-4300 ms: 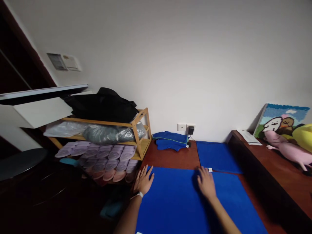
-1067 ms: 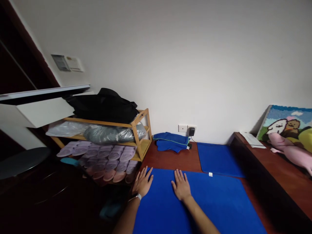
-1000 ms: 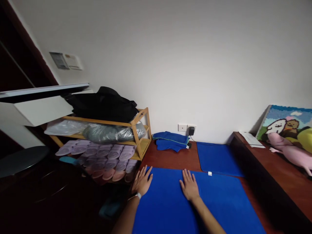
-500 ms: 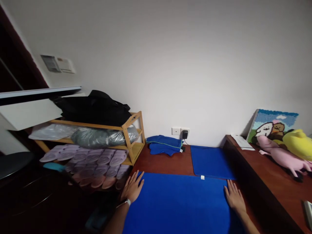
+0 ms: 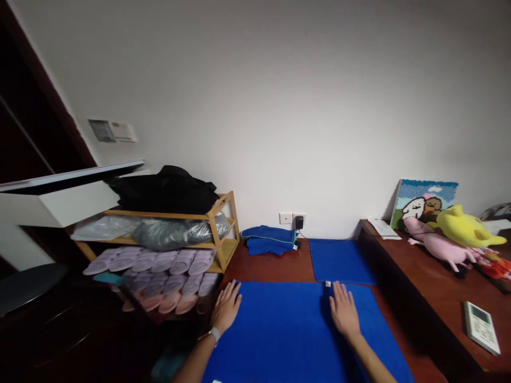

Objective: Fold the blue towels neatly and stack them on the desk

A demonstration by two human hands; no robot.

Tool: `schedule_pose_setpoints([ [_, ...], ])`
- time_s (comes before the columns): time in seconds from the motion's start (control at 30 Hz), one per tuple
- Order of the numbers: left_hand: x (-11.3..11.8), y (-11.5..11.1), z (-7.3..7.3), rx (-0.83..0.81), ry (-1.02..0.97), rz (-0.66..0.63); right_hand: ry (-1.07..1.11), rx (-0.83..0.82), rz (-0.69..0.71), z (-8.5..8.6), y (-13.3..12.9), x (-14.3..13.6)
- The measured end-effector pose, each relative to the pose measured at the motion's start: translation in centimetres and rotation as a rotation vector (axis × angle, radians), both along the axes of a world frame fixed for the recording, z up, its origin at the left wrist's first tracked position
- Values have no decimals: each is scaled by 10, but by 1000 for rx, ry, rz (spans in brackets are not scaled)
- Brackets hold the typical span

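Observation:
A large blue cloth [image 5: 279, 330] lies spread flat over the reddish-brown wooden table [image 5: 277, 268]. My left hand [image 5: 227, 307] rests on its far left corner, fingers stretched out. Near the far edge on the right, just below a small white tag [image 5: 328, 284], my right hand [image 5: 345, 311] is over the cloth with flat, open fingers. I cannot tell whether its palm presses down. Neither hand grips anything. Behind, by the wall, are a smaller flat blue cloth [image 5: 341, 260] and a bunched blue cloth [image 5: 269, 240] with green edging.
To the left stands a wooden rack [image 5: 225, 234] with slippers [image 5: 163, 260], plastic-wrapped bundles and a black bag [image 5: 165, 191]. A plugged-in adapter [image 5: 299, 222] sits in the wall socket. On the raised right surface are plush toys [image 5: 443, 244], a picture [image 5: 423, 202] and a white keypad device [image 5: 481, 326].
My right hand has moved left, from the cloth's far right corner to beside the white tag. My left hand stays at its corner. The view has turned slightly right.

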State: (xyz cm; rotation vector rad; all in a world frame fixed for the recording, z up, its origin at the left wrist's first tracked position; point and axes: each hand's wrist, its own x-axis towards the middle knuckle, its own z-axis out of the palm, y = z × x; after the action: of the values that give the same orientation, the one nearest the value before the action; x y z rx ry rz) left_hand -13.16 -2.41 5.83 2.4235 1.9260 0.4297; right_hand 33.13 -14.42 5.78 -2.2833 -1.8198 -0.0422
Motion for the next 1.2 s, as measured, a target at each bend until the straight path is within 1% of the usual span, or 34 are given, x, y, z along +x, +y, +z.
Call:
schedule_pose_setpoints([
  [0.1,11,-39,-6,2,-7,-90,142,16,220,8,-3,-100],
  [0.17,14,-63,-14,17,-2,-115,229,-1,343,7,-4,-164],
  [0.23,12,-81,-22,17,13,-121,298,-37,437,1,-2,-217],
  [0.3,7,-92,-30,6,32,-127,327,-86,479,-7,2,-254],
  [0.33,4,-95,-32,1,37,-124,329,-110,485,-11,3,-265],
  [0.4,1,-97,-35,-6,38,-119,316,-144,485,-17,5,-272],
  [0.47,0,-96,-35,-11,29,-120,298,-150,468,-19,3,-260],
  [0.5,0,-95,-34,-15,24,-121,287,-150,446,-20,0,-247],
  [0.57,1,-94,-33,-20,14,-124,256,-153,366,-19,-9,-212],
  [0.63,2,-93,-33,-18,6,-125,214,-165,266,-21,-22,-166],
  [0.7,2,-91,-35,-12,3,-125,168,-169,166,-26,-38,-114],
  [0.87,0,-86,-41,-1,2,-132,93,-142,-74,-49,-78,18],
  [0.97,-1,-84,-42,-13,0,-123,110,-129,-167,-61,-96,81],
  [1.07,0,-83,-41,-23,0,-117,183,-78,-205,-68,-107,120],
  [1.13,0,-82,-40,-23,0,-116,229,-49,-212,-70,-111,132],
  [1.2,0,-82,-41,-21,0,-117,230,-29,-216,-69,-112,134],
])
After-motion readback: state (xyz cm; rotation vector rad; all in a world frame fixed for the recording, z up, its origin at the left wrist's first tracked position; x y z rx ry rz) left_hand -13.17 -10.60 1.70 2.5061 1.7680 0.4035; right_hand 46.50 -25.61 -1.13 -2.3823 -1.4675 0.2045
